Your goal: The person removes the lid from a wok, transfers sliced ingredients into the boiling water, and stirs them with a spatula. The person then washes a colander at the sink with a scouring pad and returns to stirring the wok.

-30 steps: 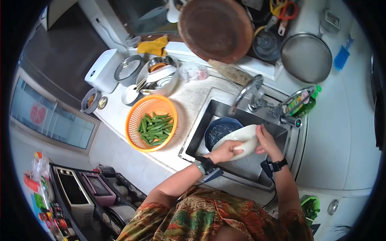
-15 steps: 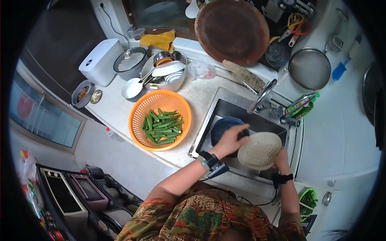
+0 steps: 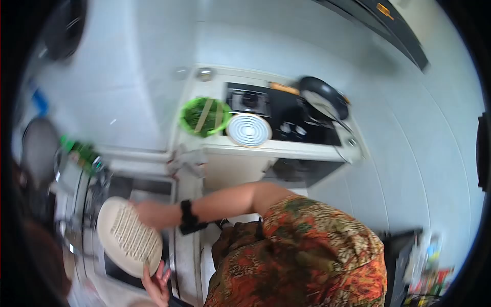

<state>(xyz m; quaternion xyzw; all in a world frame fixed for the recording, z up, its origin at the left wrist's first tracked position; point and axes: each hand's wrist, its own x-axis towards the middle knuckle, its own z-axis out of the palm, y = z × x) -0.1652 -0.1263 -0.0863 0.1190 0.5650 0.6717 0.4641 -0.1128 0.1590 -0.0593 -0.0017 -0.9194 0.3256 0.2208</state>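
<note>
A beige oval colander (image 3: 130, 238), its slotted bottom showing, is tilted over the sink (image 3: 171, 240) at the lower left. My right hand (image 3: 149, 214) grips its upper right rim; the fingertips are hidden behind it. At the lower rim, my left hand (image 3: 157, 284) has its fingers closed on the edge, somewhat blurred. Both wrists wear dark straps. The colander covers much of the basin, so I cannot see what lies beneath.
A green basket (image 3: 184, 122) of leafy greens stands beside the black stove (image 3: 286, 115). A ringed round plate (image 3: 249, 130) overlaps the stove's front edge. A dark wok (image 3: 322, 92) sits on the right burner. A green bottle (image 3: 84, 156) stands behind the sink.
My view has swung right, from the counter with the okra basket to the stove. My left hand has come from above the blue bowl to the colander's rim; my right hand keeps its hold.
</note>
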